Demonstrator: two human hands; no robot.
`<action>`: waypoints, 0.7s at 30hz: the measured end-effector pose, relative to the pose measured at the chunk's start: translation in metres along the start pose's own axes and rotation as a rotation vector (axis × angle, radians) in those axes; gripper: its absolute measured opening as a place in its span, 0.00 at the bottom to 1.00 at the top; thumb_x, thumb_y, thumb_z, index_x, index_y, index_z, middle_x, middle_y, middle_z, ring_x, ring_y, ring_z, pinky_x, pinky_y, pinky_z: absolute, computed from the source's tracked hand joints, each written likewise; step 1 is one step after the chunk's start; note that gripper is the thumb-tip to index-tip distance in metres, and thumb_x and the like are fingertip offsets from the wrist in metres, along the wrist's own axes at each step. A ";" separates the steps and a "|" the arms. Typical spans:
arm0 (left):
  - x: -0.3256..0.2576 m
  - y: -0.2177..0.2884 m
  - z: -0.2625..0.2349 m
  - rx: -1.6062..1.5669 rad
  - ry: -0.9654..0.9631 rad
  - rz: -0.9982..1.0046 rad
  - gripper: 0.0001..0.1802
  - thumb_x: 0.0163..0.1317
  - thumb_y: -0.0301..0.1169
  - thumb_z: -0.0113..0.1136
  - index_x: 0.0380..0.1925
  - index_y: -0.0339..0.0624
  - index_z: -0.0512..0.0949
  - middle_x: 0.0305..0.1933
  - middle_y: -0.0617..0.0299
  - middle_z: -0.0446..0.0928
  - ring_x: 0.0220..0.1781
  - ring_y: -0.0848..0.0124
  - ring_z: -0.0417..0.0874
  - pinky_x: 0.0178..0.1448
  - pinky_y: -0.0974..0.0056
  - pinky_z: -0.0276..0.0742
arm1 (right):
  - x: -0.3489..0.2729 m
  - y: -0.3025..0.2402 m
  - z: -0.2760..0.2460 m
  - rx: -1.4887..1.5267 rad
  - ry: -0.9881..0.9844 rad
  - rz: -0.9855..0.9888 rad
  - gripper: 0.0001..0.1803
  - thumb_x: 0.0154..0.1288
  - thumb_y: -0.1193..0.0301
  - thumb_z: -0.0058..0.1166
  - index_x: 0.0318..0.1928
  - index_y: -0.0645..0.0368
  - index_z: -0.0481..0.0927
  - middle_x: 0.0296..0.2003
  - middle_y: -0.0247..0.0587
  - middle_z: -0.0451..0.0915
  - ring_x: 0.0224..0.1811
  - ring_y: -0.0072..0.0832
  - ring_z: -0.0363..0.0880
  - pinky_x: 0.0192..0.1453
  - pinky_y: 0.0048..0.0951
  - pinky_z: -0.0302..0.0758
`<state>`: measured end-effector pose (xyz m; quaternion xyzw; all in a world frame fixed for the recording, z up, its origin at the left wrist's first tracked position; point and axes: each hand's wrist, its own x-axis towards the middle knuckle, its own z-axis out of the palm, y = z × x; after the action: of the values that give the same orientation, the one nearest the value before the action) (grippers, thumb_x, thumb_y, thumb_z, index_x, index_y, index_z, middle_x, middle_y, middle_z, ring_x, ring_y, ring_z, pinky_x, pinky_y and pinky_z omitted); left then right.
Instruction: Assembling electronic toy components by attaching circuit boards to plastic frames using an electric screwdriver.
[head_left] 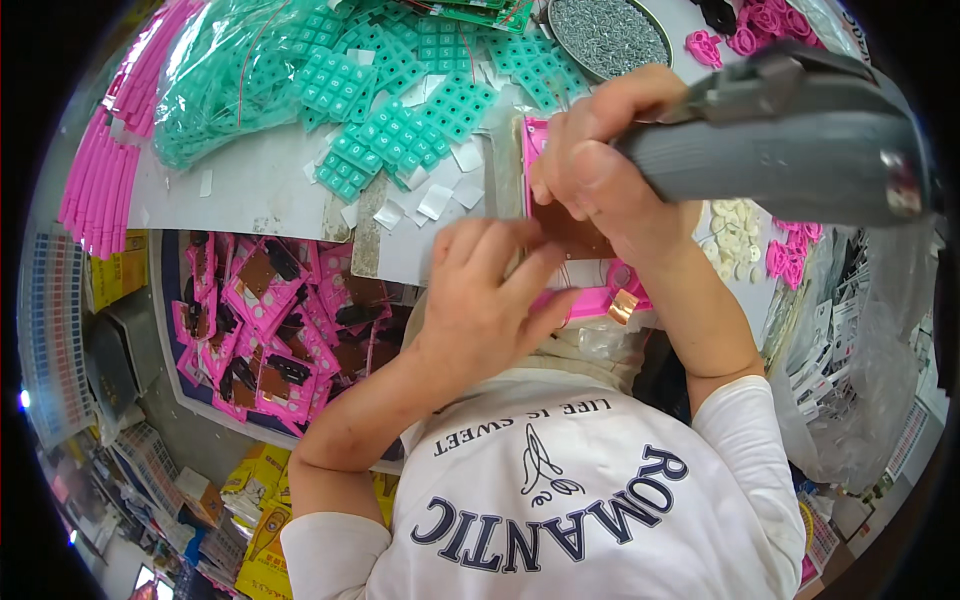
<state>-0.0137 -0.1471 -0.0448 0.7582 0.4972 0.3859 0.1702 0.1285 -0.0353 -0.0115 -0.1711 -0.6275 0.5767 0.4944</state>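
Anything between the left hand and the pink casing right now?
Nothing visible: the left hand overlaps the near-left side of the pink casing in this view, though contact is unclear. The right hand, gripping the grey power tool, hides some of the casing.

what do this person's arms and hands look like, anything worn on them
Both the left hand and right hand are ungloved, and the forearms are bare, with no watch or bracelet visible. The short white sleeves end near the elbows and belong to a white t-shirt with dark lettering and a small line drawing.
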 end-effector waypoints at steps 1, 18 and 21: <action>0.001 -0.003 0.001 0.036 0.003 0.000 0.18 0.48 0.37 0.76 0.39 0.47 0.83 0.40 0.61 0.78 0.42 0.61 0.77 0.49 0.54 0.66 | -0.001 0.003 0.000 -0.029 0.004 0.006 0.13 0.69 0.74 0.59 0.46 0.58 0.67 0.19 0.34 0.69 0.18 0.21 0.67 0.27 0.31 0.75; 0.006 -0.026 0.025 -0.491 0.073 -0.483 0.16 0.63 0.22 0.61 0.49 0.38 0.70 0.27 0.59 0.75 0.26 0.66 0.77 0.31 0.61 0.71 | -0.004 0.007 -0.005 0.054 -0.003 -0.070 0.17 0.71 0.72 0.58 0.56 0.63 0.71 0.19 0.33 0.70 0.17 0.19 0.67 0.26 0.28 0.75; 0.008 -0.024 0.026 -0.529 0.088 -0.496 0.16 0.63 0.21 0.60 0.49 0.38 0.70 0.28 0.60 0.75 0.26 0.67 0.77 0.31 0.62 0.71 | -0.004 0.008 -0.005 -0.007 -0.016 -0.079 0.16 0.71 0.72 0.58 0.54 0.63 0.71 0.20 0.33 0.70 0.17 0.18 0.67 0.26 0.28 0.76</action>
<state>-0.0078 -0.1258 -0.0737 0.5269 0.5559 0.4802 0.4274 0.1313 -0.0337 -0.0211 -0.1433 -0.6396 0.5557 0.5114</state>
